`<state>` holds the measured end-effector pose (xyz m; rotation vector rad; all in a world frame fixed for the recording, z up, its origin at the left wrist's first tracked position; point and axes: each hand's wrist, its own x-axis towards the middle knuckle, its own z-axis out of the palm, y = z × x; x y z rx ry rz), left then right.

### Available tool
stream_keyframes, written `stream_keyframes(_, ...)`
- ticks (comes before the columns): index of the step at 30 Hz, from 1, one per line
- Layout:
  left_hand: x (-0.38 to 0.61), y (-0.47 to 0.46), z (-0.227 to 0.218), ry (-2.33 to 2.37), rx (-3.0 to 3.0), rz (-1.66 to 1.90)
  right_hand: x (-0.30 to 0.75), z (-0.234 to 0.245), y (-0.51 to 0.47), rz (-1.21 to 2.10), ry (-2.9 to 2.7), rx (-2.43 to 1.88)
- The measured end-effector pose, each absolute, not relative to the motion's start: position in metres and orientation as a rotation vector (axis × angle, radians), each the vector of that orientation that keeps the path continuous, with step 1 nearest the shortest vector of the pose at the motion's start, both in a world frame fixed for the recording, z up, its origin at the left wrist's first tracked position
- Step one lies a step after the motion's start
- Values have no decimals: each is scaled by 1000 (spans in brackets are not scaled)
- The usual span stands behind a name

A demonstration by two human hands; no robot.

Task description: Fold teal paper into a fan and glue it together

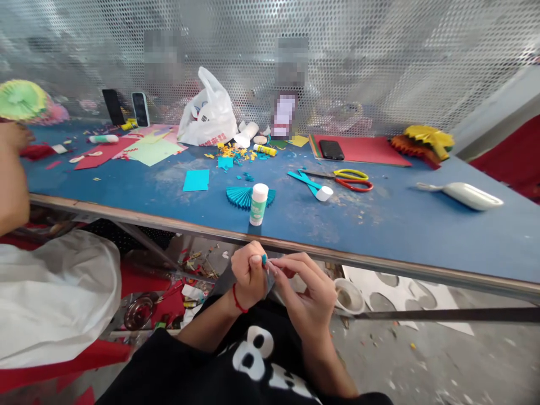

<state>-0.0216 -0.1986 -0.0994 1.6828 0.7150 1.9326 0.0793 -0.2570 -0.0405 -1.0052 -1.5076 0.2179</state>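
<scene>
My left hand (pixel 250 271), with a red cord at the wrist, is closed like a fist around a small piece of blue paper (pixel 264 260). Only a bit of that paper shows beside the thumb. The fingertips of my right hand (pixel 307 289) pinch together right at it; what they grip, if anything, is too small to make out. Both hands are in front of the table edge, over my lap. Just beyond them a white and green glue stick (pixel 259 205) stands upright, in front of a pleated blue paper fan (pixel 239 197). Its white cap (pixel 324 194) lies by blue paper strips (pixel 310 183).
Scissors (pixel 352 179) with yellow and red handles lie right of the strips. A blue paper square (pixel 196 180), scraps and a white plastic bag (pixel 210 115) are farther back. A white pouch-like object (pixel 468 194) rests at right. Another person's arm (pixel 12 174) reaches in at left.
</scene>
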Motion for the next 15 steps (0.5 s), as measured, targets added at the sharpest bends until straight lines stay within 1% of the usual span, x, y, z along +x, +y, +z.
stream_keyframes(3,-24,-195,-97,636,1693,2014,78,-42,-255,220,-1506,-1007)
stream_keyframes(9,-29,-189,-96,712,1891,2058,79,-47,-253,244,-1502,-1012)
stream_keyframes(15,-29,-189,-92,830,1731,2038,78,-50,-251,298,-1523,-995)
